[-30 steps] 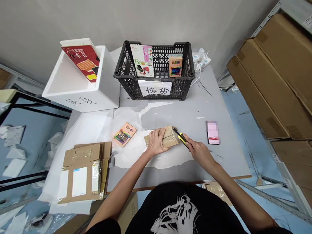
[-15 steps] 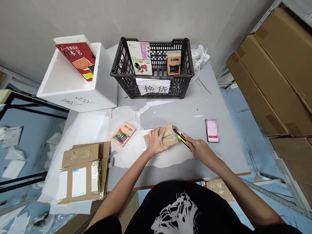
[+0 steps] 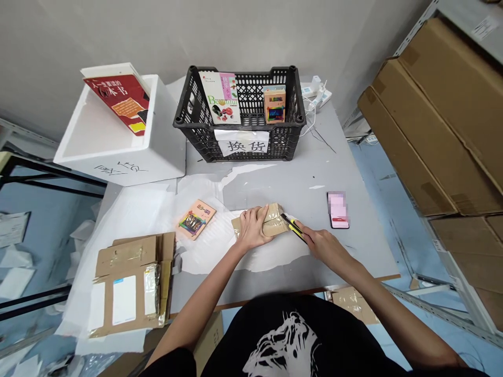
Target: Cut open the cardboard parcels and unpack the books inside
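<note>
A small taped cardboard box (image 3: 276,226) lies on white foam sheeting (image 3: 214,256) near the table's front. Across its left part rests my left hand (image 3: 253,228), fingers curled over the top and gripping it. My right hand (image 3: 317,240) is closed round a yellow and black utility knife (image 3: 294,227), whose tip meets the box's right end at the tape. Left of the box, a small orange book (image 3: 196,219) lies face up on the sheeting. The contents of the box are hidden.
Flattened cardboard (image 3: 129,283) lies at the left edge. Behind stand a white foam box (image 3: 121,167) holding red-covered books and a black crate (image 3: 239,128) with books. A phone (image 3: 338,210) lies to the right, and large cartons (image 3: 436,120) stand beyond the table.
My right hand and the knife have shifted slightly down at the box's right end. The left hand keeps its grip. The whole view has moved a little.
</note>
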Demonstrator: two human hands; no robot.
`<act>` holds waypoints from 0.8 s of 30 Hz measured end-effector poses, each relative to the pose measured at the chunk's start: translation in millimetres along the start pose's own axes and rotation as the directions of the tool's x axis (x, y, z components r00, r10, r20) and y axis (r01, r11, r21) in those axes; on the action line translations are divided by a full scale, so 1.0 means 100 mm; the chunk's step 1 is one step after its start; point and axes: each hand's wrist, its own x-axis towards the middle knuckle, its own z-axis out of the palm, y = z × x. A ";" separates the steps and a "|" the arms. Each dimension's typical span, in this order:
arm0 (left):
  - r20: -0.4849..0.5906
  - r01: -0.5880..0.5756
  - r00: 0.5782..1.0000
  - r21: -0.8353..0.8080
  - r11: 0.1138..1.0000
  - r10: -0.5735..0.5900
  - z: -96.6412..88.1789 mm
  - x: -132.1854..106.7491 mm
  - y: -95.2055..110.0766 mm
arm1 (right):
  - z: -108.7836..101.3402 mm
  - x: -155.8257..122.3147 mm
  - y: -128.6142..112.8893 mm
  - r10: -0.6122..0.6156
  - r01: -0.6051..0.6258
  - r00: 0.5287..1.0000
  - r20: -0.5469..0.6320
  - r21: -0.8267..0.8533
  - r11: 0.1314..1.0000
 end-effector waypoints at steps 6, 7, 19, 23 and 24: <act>0.043 -0.009 0.999 0.021 1.000 0.008 0.02 0.06 0.07 | 0.00 -0.05 0.04 0.047 -0.044 0.998 0.036 -0.089 0.995; 0.047 -0.014 0.999 0.021 1.000 0.013 0.03 0.07 0.09 | 0.00 -0.06 0.04 0.055 -0.051 0.998 0.043 -0.094 0.994; 0.102 -0.059 0.994 0.121 0.991 0.047 0.12 0.15 0.19 | 0.18 -0.22 0.10 0.105 -0.098 0.993 0.058 -0.105 0.990; 0.104 -0.062 0.993 0.128 0.990 0.048 0.11 0.14 0.20 | 0.26 -0.26 0.07 0.117 -0.111 0.992 0.042 -0.120 0.987; 0.103 -0.061 0.993 0.127 0.990 0.048 0.11 0.14 0.20 | 0.28 -0.26 0.06 0.117 -0.112 0.992 0.041 -0.119 0.987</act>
